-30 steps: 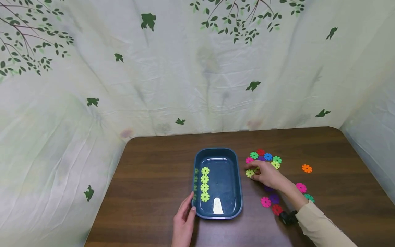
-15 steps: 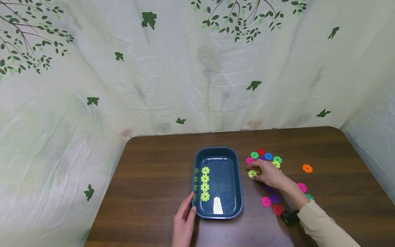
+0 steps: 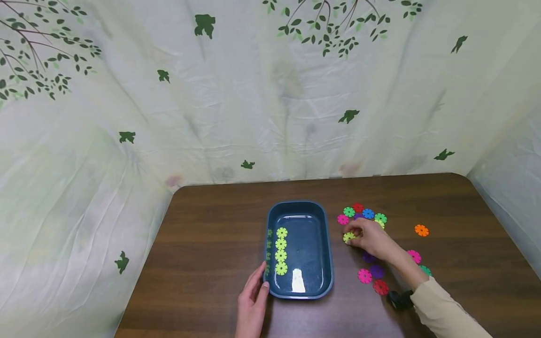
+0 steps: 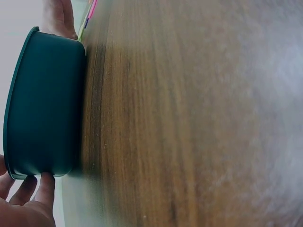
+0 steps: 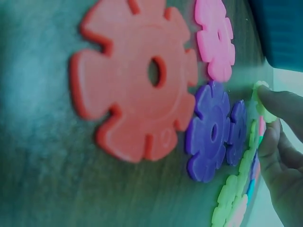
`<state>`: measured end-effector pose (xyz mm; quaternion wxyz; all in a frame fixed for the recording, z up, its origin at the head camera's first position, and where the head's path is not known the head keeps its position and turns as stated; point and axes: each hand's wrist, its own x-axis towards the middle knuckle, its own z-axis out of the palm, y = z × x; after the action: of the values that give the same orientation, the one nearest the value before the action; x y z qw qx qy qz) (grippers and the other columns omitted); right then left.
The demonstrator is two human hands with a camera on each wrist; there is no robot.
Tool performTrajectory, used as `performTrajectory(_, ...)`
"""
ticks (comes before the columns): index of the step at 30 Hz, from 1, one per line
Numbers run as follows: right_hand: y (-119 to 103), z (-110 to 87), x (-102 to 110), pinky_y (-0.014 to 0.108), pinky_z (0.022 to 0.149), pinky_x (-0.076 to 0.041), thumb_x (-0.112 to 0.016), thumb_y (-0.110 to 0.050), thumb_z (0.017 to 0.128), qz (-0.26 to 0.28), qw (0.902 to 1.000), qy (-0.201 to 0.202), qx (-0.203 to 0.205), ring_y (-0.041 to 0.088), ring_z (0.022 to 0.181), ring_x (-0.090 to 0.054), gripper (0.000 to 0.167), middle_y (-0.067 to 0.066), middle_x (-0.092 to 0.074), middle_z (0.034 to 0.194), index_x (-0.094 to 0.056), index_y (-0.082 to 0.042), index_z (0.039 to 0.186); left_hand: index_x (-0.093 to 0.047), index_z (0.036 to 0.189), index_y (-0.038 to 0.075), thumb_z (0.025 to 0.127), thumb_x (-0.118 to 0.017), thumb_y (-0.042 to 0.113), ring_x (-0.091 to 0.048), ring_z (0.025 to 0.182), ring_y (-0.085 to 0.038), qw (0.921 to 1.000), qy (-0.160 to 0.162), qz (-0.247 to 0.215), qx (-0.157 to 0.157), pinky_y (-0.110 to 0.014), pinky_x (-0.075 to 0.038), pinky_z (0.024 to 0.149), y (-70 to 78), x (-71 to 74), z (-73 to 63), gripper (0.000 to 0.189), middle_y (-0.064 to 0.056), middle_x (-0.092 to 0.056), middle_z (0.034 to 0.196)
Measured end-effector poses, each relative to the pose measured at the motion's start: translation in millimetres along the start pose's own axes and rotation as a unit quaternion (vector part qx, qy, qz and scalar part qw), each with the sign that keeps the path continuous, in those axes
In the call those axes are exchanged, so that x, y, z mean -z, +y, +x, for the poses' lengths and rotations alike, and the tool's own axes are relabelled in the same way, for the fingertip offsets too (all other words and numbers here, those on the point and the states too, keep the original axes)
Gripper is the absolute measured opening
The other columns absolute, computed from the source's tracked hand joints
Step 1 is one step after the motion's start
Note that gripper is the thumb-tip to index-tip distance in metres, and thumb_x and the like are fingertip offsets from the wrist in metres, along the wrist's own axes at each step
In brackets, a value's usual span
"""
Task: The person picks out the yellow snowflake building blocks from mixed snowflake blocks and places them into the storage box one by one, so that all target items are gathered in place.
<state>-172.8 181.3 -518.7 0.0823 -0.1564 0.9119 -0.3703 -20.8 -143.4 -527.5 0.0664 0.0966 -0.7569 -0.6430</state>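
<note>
Resting against the left outer wall of a blue rectangular tray (image 3: 312, 253), near its front corner, the person's left hand (image 3: 252, 303) keeps its fingers loosely extended, likely to steady the tray. To the tray's right, the right hand (image 3: 372, 239) pinches a yellow-green notched disc (image 3: 348, 238) between thumb and fingertip; whether that disc is clear of the bench (image 3: 203, 244) is hard to tell. Such a narrow hold at the edge probably suits so thin a piece. Inside the tray, four matching discs (image 3: 280, 247) lie in a straight line along its left side, seemingly grouped by colour, and the glossy wall mirrors them.

Right of the tray, behind the right hand, a green disc (image 3: 348, 211) and a blue disc (image 3: 368, 213) lie among others. Nearer the tray's front are a pink disc (image 3: 362, 276), a purple disc (image 3: 376, 271) and a red disc (image 3: 380, 284); well apart from the tray, farther right, sits a lone orange disc (image 3: 421, 230).

Brown and wood-grained, the bench shines in front of the tray. Beyond the tray rises a pale, creased cloth (image 3: 236, 117) printed with leafy branches (image 3: 31, 40) and dark green birds (image 3: 349, 116).
</note>
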Motion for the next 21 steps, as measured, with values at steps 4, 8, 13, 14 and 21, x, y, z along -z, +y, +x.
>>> performTrajectory(4, -2.0, -3.2, 4.4, 0.03, 0.067, -0.051, -0.077, -0.005, 0.083, -0.002, 0.9999, 0.008, -0.011, 0.017, 0.078, -0.054, 0.014, -0.004, -0.061, 0.082, -0.072, -0.016, 0.091, -0.06, 0.136, 0.015, 0.094, -0.057, -0.004, -0.045, 0.132, -0.017, 1.0, -0.001, -0.006, -0.002, -0.015, -0.034, 0.105, -0.4, 0.0, 0.5, 0.046, -0.003, -0.054, 0.14)
performTrajectory(8, -3.0, -5.2, 8.2, 0.03, 0.064, -0.05, -0.075, -0.006, 0.086, -0.005, 0.9998, 0.015, -0.015, 0.015, 0.076, -0.054, 0.012, -0.006, -0.062, 0.081, -0.072, -0.018, 0.089, -0.059, 0.137, 0.014, 0.094, -0.057, -0.004, -0.045, 0.132, -0.017, 1.0, 0.0, -0.007, 0.001, -0.015, -0.034, 0.105, -0.7, 0.0, 0.6, 0.046, -0.003, -0.054, 0.14)
performTrajectory(13, -5.4, -6.3, 10.2, 0.03, 0.063, -0.051, -0.075, -0.008, 0.087, 0.007, 0.9995, 0.026, -0.013, 0.016, 0.075, -0.055, 0.012, -0.006, -0.062, 0.079, -0.073, -0.019, 0.089, -0.059, 0.137, 0.013, 0.094, -0.056, -0.005, -0.045, 0.132, -0.018, 1.0, 0.001, -0.006, 0.007, -0.014, -0.034, 0.104, -0.2, -0.1, 0.2, 0.046, -0.003, -0.054, 0.14)
performTrajectory(14, -6.3, -6.5, 10.5, 0.029, 0.063, -0.051, -0.075, -0.008, 0.087, 0.01, 0.9994, 0.029, -0.013, 0.016, 0.075, -0.055, 0.012, -0.006, -0.062, 0.079, -0.073, -0.019, 0.09, -0.059, 0.137, 0.013, 0.094, -0.056, -0.005, -0.045, 0.132, -0.018, 0.9999, 0.001, -0.006, 0.008, -0.014, -0.034, 0.104, -0.1, -0.1, 0.1, 0.046, -0.003, -0.054, 0.14)
performTrajectory(21, -14.6, -7.0, 13.8, 0.028, 0.062, -0.053, -0.073, -0.005, 0.087, 0.027, 0.9988, 0.041, -0.009, 0.016, 0.074, -0.057, 0.014, -0.005, -0.064, 0.08, -0.073, -0.016, 0.096, -0.059, 0.137, 0.015, 0.094, -0.057, -0.004, -0.045, 0.132, -0.017, 1.0, -0.001, -0.007, 0.006, -0.014, -0.034, 0.104, -0.3, -0.2, -0.1, 0.047, -0.003, -0.054, 0.14)
